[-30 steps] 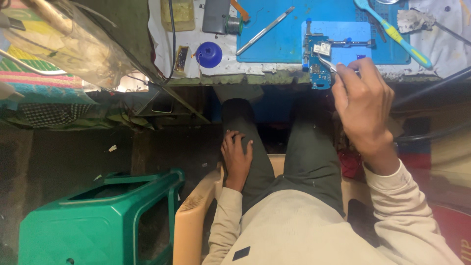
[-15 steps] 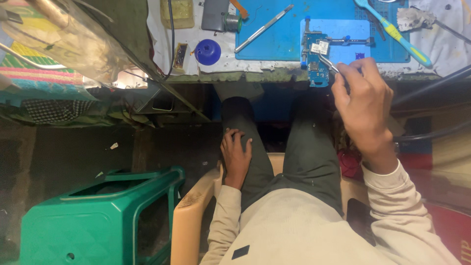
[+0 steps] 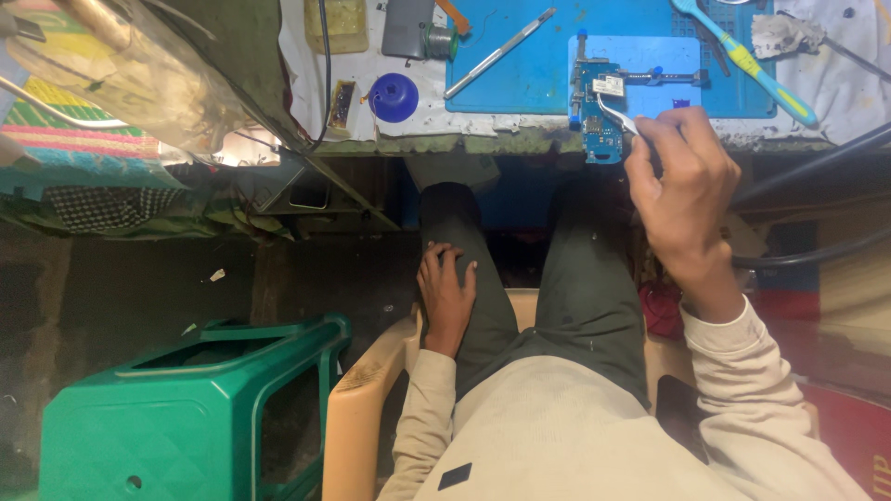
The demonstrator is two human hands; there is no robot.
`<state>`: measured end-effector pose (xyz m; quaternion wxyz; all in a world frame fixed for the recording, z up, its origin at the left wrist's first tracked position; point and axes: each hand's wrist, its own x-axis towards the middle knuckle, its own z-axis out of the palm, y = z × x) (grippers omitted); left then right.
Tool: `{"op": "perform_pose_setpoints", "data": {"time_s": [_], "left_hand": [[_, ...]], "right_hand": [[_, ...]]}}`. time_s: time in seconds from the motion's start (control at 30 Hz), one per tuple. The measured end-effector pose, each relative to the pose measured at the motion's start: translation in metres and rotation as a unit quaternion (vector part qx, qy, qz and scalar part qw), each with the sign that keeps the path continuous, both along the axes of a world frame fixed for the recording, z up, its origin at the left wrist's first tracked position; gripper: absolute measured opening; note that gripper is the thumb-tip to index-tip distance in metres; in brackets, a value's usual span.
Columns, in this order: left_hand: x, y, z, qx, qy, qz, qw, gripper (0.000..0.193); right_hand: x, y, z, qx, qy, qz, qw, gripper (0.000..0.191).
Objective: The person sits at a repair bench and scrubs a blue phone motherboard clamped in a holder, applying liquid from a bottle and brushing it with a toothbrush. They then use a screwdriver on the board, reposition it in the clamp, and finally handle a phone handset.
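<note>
- The right hand [image 3: 682, 190] is raised at the front edge of the workbench [image 3: 835, 74], fingers pinched shut around a pair of metal tweezers [image 3: 617, 116].
- The tweezer tips touch a blue circuit board [image 3: 599, 107] – it sits clamped in a holder on the blue work mat [image 3: 529, 74], its lower end hanging just over the bench edge.
- The left hand [image 3: 445, 292] rests flat on the left thigh, fingers loosely spread and holding nothing.
- On the mat, left of the board, lies a slim metal tool [image 3: 497, 54]; to the right, a blue-and-yellow toothbrush [image 3: 742, 57] lies slantwise.
- A small round blue lid [image 3: 393, 96] sits on the white part of the bench, beside a small brown chip [image 3: 341, 104] and near a solder reel [image 3: 438, 41].
- Down on the floor to the left stands a green plastic stool [image 3: 186, 408] – just beside the tan plastic chair [image 3: 362, 408] the person sits on.
</note>
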<state>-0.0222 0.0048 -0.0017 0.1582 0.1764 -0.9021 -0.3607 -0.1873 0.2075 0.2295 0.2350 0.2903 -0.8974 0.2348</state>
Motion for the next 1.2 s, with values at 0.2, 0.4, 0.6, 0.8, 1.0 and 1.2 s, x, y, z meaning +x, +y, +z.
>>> {"op": "perform_pose_setpoints", "data": {"time_s": [0.2,0.4,0.6,0.8,1.0,1.2], "left_hand": [[-0.001,-0.001,-0.001,-0.007,0.0,-0.001,1.0,0.028],[0.001,0.0,-0.002,0.0,0.003,0.001,1.0,0.027],[0.0,0.0,-0.002,-0.006,0.003,0.001,1.0,0.027],[0.0,0.0,-0.001,-0.003,0.009,0.002,1.0,0.027],[-0.001,0.0,-0.002,-0.01,0.017,0.009,1.0,0.029],[-0.001,0.0,-0.001,-0.011,0.025,0.007,1.0,0.028]], "right_hand": [[0.0,0.002,-0.001,-0.032,-0.052,-0.003,0.998,0.011],[0.006,0.005,-0.001,0.001,-0.031,-0.02,0.999,0.012],[0.004,0.008,0.001,0.05,0.002,-0.018,0.999,0.021],[0.001,0.008,0.005,0.095,0.011,0.008,0.995,0.024],[0.004,0.012,0.008,0.097,0.02,0.024,0.995,0.024],[-0.002,0.007,0.006,0.098,0.02,0.021,0.995,0.024]]}}
